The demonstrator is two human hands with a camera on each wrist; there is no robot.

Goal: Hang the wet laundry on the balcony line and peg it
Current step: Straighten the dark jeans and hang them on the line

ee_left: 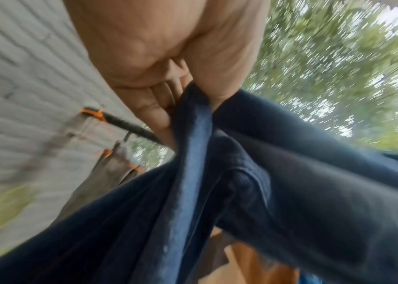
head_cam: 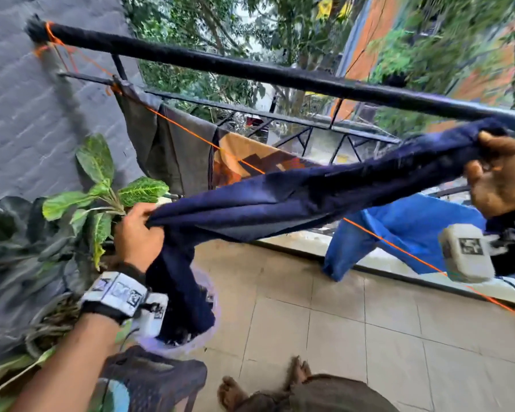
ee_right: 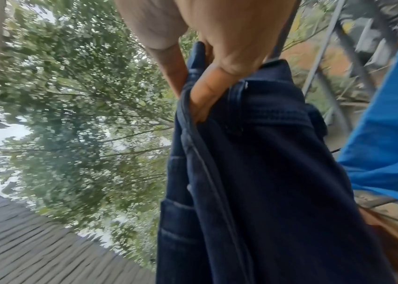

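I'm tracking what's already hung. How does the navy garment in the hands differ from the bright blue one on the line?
The navy garment is held off the orange line, stretched between the left hand and right hand; the bright blue garment already hangs over that line, untouched. The navy one is very dark, with one end drooping below the left hand; the blue one is much lighter. No pegs show on either.

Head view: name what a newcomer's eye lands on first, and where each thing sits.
First, the dark navy garment stretched across the middle, gripped by the left hand at lower left and the right hand at the right edge. Behind it the orange line already carries a grey cloth, a patterned cloth and a bright blue garment.
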